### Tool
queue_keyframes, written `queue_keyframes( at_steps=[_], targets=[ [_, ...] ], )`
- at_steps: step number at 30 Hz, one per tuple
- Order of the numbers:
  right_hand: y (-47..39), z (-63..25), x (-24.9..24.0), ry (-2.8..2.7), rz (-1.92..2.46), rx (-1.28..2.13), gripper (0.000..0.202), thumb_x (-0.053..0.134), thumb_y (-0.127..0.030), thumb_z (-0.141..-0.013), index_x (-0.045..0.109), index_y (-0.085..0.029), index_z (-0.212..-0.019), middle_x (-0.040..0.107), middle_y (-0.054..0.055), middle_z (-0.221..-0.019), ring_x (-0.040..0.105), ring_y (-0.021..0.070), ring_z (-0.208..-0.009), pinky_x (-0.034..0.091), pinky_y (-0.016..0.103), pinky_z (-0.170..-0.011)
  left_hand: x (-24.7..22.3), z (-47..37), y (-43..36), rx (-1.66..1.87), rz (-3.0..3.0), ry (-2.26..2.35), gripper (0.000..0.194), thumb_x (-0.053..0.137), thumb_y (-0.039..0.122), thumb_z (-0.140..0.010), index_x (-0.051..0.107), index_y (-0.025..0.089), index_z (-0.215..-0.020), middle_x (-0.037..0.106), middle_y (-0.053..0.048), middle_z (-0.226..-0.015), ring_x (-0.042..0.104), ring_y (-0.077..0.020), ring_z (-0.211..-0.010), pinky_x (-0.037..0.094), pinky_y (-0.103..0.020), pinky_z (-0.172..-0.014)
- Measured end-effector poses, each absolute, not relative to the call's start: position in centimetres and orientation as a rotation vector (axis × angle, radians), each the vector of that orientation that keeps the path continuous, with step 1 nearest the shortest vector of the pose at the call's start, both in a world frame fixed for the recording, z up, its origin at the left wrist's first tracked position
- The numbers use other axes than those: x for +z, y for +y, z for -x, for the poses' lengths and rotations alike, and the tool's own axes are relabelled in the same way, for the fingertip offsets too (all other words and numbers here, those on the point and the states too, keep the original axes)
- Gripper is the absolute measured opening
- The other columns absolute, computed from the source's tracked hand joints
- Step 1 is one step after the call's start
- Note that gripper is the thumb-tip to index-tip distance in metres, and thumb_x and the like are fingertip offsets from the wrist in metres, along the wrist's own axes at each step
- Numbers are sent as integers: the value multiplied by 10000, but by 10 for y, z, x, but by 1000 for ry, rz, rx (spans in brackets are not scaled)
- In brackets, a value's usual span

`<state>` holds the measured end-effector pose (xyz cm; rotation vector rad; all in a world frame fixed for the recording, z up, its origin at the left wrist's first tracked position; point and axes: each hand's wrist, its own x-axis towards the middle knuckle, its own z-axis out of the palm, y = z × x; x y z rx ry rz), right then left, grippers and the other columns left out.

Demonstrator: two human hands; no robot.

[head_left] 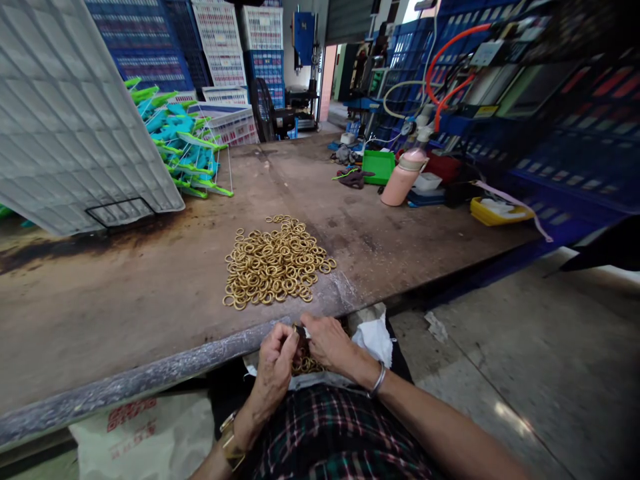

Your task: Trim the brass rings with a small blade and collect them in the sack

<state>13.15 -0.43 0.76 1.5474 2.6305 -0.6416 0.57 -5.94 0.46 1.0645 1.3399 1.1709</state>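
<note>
From where I stand, the only writing I can make out is red printing on the pale bag (173, 427) under the counter (195, 287): a square code with a few characters beneath, too unclear to read. The one heap of brass-coloured rings (275, 263) lies loose near the counter's front edge, too many and too overlapped to count. More rings (307, 365) show below that edge, just under the two hands at the person's lap; I can't make out what holds them.

The left hand (276, 353), with one gold-coloured watch (231, 441) at its wrist, has its grip together, thumb against curled fingers beside a small dark piece (301, 331) I can't identify. The right hand (327, 341), above one silver bangle (378, 380), meets it there; its fingertips are partly hidden, so I can't tell its grip.

Farther back stand one pink bottle (401, 179), one green tray (379, 167) and one yellow tray (500, 211) holding something white. Green and turquoise pieces (187, 143) are heaped behind a grey-white panel (85, 120) at the left. Blue and white crates (220, 47) are stacked beyond.
</note>
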Motion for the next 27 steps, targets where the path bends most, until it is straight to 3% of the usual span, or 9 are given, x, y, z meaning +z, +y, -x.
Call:
queue_keyframes(
  at_steps=[5,12,18,23,27],
  targets=[
    [13,-137,8,2581,-1697,-574,304,425,-135,-762,523,-130,-1050,668,102,-778,608,195,-695,332,255,-586,26,-13,-67,1095,-1105,1101,284,533,427,-791,572,178,-660,550,-19,-595,505,-138,-581,414,-257,-588],
    [71,-165,0,2545,-2295,-440,222,398,-214,-854,522,-176,-1033,657,73,-911,604,174,-820,343,240,-654,16,-7,-47,1177,-483,958,270,688,382,-663,577,139,-697,621,-35,-674,528,-98,-495,418,-219,-462],
    [99,-166,2,2382,-2323,-400,244,413,-328,-873,527,-204,-1050,662,81,-935,621,203,-842,351,254,-625,14,-5,-44,1184,-226,873,314,723,231,-611,569,170,-878,610,-8,-691,546,-104,-539,408,-196,-428],
    [99,-163,0,2387,-2274,-331,211,439,-264,-852,539,-214,-1032,652,68,-966,610,192,-877,357,246,-643,4,-4,-42,1164,-61,838,160,701,209,-633,574,132,-692,607,-17,-680,553,-89,-551,410,-186,-451],
    [97,-167,-4,2425,-2291,-305,206,415,-237,-857,546,-211,-1014,633,60,-986,589,171,-889,354,232,-661,0,-3,-38,1150,-59,911,150,693,196,-658,559,137,-693,619,-27,-694,594,-115,-588,407,-180,-435]
  ],
)
